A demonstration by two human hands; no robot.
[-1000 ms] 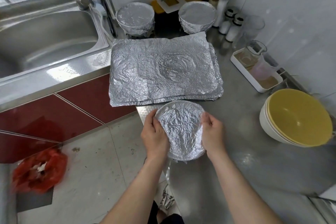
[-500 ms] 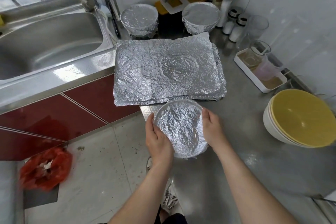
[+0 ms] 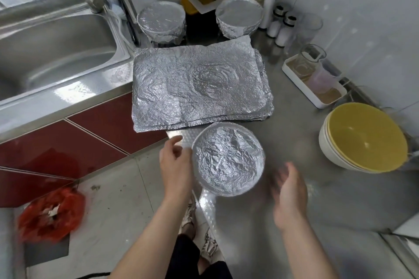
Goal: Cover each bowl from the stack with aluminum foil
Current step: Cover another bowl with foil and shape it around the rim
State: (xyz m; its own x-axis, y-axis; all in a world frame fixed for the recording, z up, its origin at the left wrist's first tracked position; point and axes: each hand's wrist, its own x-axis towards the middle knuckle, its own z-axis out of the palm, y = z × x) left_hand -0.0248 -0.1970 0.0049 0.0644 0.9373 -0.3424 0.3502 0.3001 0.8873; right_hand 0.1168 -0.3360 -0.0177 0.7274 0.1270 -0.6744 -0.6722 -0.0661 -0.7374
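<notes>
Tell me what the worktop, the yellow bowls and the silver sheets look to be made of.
Worktop: likely stainless steel, dull grey with soft glare. Yellow bowls: glossy, white outside, perhaps glazed ceramic or melamine; the look cannot settle it. Silver sheets: aluminum foil, thin, crinkled, bright.

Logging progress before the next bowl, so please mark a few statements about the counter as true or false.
1. Two foil-covered bowls stand at the back of the counter. True.
2. The near bowl is bare. False: foil covers its top.
3. The right hand grips the near bowl. False: it is off the bowl, to its right, holding nothing.
4. Uncovered bowls sit stacked at the right. True.
5. The foil sheets lie in the sink. False: they lie on the counter beside the sink.
</notes>
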